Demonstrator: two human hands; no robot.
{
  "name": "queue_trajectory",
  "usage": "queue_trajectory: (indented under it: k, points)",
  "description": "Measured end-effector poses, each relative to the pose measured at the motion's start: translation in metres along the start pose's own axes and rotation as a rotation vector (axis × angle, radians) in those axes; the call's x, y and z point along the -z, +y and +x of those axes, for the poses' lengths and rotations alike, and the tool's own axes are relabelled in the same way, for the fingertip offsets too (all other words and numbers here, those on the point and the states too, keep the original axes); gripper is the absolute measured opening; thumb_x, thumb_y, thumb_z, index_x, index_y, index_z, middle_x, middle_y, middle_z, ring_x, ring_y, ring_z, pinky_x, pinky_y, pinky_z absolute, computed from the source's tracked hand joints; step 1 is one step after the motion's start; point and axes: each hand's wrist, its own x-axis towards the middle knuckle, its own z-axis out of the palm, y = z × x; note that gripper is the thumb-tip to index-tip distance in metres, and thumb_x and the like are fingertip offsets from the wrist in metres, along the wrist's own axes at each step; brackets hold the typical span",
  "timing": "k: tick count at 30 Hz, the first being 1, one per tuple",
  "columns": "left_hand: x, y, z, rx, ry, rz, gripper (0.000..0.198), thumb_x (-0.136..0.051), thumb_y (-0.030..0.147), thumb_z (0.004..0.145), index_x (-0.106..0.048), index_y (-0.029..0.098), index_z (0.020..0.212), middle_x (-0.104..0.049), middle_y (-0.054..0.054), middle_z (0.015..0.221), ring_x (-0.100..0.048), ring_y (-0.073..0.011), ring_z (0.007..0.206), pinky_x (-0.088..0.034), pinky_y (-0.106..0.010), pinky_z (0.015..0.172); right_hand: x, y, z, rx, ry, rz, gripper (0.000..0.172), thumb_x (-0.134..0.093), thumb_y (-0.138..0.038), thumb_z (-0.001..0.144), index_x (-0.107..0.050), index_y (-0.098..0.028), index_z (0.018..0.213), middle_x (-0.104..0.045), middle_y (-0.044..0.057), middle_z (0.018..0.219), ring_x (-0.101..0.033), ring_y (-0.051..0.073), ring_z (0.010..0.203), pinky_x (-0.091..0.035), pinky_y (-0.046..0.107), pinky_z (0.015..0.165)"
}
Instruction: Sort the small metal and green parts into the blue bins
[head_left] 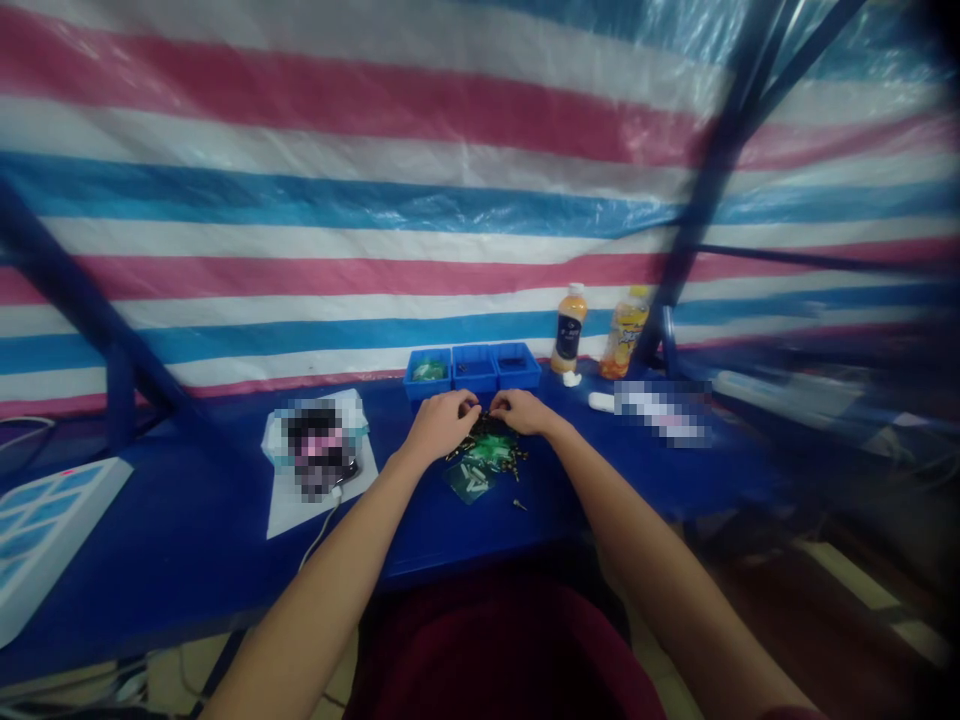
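My left hand [442,425] and my right hand [521,411] sit close together, fingers curled downward over a dark cluster of small parts [489,426]. The fingertips hide whatever they may be pinching. Below them lies a heap of small brass-and-black fittings [499,458] on crumpled green plastic [487,448]. A small clear-green bag of white pieces [469,482] rests nearer me, just below my left hand. One loose screw [518,504] lies apart on the blue tabletop [442,530].
Several blue plastic bins [472,367] stand in a row behind my hands, with two drink bottles [570,328] to their right. A blurred item on white paper [319,450] with a white cable lies left. A white tiled panel [52,530] sits at the table's left edge. A striped tarp hangs behind.
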Motion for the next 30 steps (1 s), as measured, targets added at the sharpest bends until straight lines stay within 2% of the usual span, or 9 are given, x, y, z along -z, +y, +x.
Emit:
queue_trajectory:
  k: [3,8,17,21,25,30]
  points:
    - [0.0001,-0.0001,-0.0003,0.009,-0.004,0.000,0.026,-0.052,0.037,0.090,-0.070,0.024,0.104,-0.075,-0.003,0.091,-0.068,-0.0220,0.086,-0.048,-0.032,0.078,-0.0003,0.0005,0.0007,0.010,0.004,-0.009,0.019,-0.059,-0.026,0.087,-0.072,-0.021,0.100,-0.073,0.003,0.095,-0.064,0.016,0.085,-0.044,0.023,0.073]
    - [-0.0004,0.0006,-0.0002,0.001,-0.016,-0.009,0.026,-0.052,0.038,0.090,-0.070,0.024,0.104,-0.075,-0.003,0.091,-0.068,-0.0217,0.086,-0.048,-0.032,0.077,0.0003,-0.0018,-0.0009,0.052,-0.001,-0.057,0.023,-0.061,-0.036,0.087,-0.074,-0.023,0.101,-0.073,0.005,0.099,-0.065,0.019,0.088,-0.045,0.024,0.075]
    - [-0.0006,-0.0007,0.0000,-0.011,-0.027,-0.002,0.027,-0.051,0.038,0.090,-0.070,0.025,0.104,-0.074,-0.002,0.090,-0.068,-0.0220,0.086,-0.048,-0.031,0.074,-0.0022,-0.0019,-0.0002,0.044,0.039,-0.026,0.015,-0.062,-0.027,0.086,-0.070,-0.021,0.096,-0.073,0.003,0.090,-0.064,0.016,0.082,-0.043,0.023,0.071]
    - [0.0003,0.0013,-0.0003,-0.001,-0.035,-0.001,0.028,-0.050,0.039,0.090,-0.070,0.025,0.105,-0.074,-0.003,0.090,-0.068,-0.0224,0.085,-0.048,-0.031,0.074,-0.0037,-0.0039,-0.0003,0.053,0.047,0.005,0.016,-0.060,-0.020,0.083,-0.070,-0.020,0.096,-0.074,0.003,0.092,-0.065,0.016,0.085,-0.045,0.023,0.076]
    - [0.0003,0.0034,0.0006,0.014,-0.042,0.006,0.028,-0.051,0.038,0.090,-0.070,0.024,0.105,-0.075,-0.004,0.091,-0.068,-0.0226,0.086,-0.048,-0.032,0.077,-0.0050,-0.0057,-0.0002,0.053,0.058,0.002,0.025,-0.058,-0.015,0.081,-0.072,-0.020,0.101,-0.074,0.003,0.093,-0.066,0.017,0.088,-0.046,0.023,0.080]
    - [-0.0016,0.0026,0.0005,0.007,-0.032,-0.002,0.026,-0.053,0.037,0.090,-0.070,0.025,0.105,-0.075,-0.003,0.090,-0.068,-0.0225,0.086,-0.049,-0.032,0.078,-0.0055,-0.0047,0.0012,0.096,0.066,-0.049,0.032,-0.052,-0.014,0.086,-0.074,-0.020,0.108,-0.073,0.007,0.109,-0.064,0.022,0.105,-0.044,0.027,0.093]
